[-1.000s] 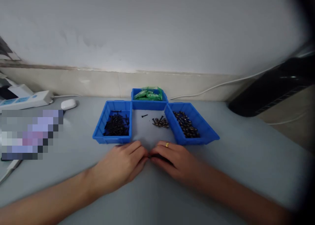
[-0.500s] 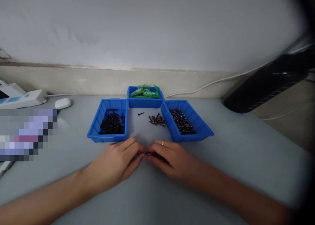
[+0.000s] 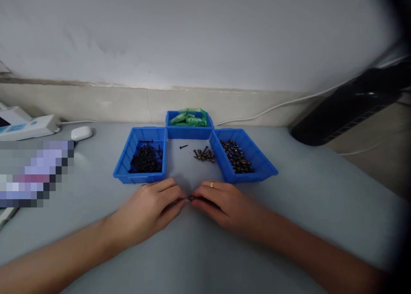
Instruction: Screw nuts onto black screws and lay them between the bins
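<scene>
The left hand (image 3: 154,208) and the right hand (image 3: 223,204) meet near the middle of the grey table (image 3: 180,259), thumbs and fingers pinched narrow around a small dark screw (image 3: 189,198). It lies crosswise between the two sets of fingertips, its left end at the left hand and its right end at the right hand; what is threaded on it is too small to tell.

Just beyond the hands, a little to the right, lies a small pile of screws (image 3: 204,155), near the right blue bin (image 3: 263,169), which holds shiny metal pieces (image 3: 237,157). A single black screw (image 3: 183,147) lies apart, left of the pile. The left blue bin (image 3: 125,165), full of black screws (image 3: 147,159), sits just past the left hand. At the far side, the far blue bin (image 3: 189,133) holds green plastic packets (image 3: 191,117).
</scene>
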`<act>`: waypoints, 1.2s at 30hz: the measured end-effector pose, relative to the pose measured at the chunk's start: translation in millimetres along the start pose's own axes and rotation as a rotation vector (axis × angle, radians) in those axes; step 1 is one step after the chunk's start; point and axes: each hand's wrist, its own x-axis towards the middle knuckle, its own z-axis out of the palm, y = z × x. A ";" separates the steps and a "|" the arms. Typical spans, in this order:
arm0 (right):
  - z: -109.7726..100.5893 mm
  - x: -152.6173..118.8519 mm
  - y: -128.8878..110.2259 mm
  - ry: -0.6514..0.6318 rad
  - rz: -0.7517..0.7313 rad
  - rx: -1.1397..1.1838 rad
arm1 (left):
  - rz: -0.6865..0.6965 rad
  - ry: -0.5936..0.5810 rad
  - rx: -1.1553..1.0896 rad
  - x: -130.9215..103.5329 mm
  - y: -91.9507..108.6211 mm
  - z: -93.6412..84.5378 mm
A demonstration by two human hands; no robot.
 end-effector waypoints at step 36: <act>-3.7 -2.0 -4.8 0.019 -0.032 0.168 | 0.131 0.074 -0.112 -1.4 3.5 -1.2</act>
